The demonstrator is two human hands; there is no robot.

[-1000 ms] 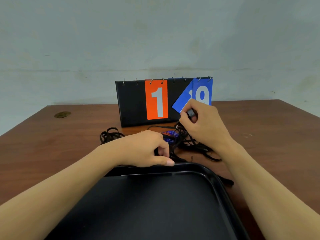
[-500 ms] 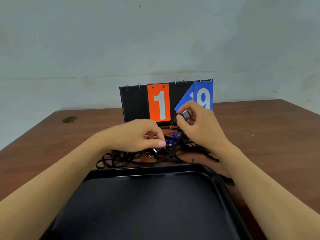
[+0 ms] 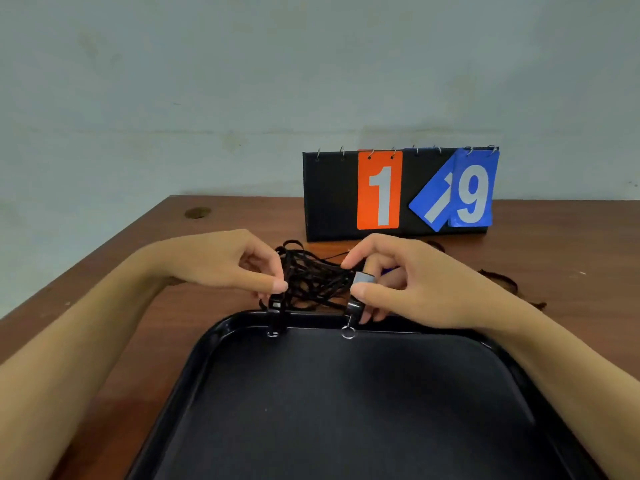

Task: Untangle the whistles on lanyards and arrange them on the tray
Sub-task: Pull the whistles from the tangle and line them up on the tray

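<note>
L. hand (image 3: pixel 256 271) pinched a black clip (image 3: pixel 275 304) and R. hand (image 3: pixel 398 282) gripped a whistle (image 3: pixel 360 289), with the lanyard tangle (image 3: pixel 311 275) stretched between them above the tray (image 3: pixel 221 337) far edge; best pulled apart slowly, w/o tightening knots.

A brown wooden table (image 3: pixel 104 306) carries a black tray (image 3: pixel 346 410) at its near edge. A flip scoreboard (image 3: pixel 398 194) stands farther back, and black cords (image 3: pixel 498 282) lie to the right.
</note>
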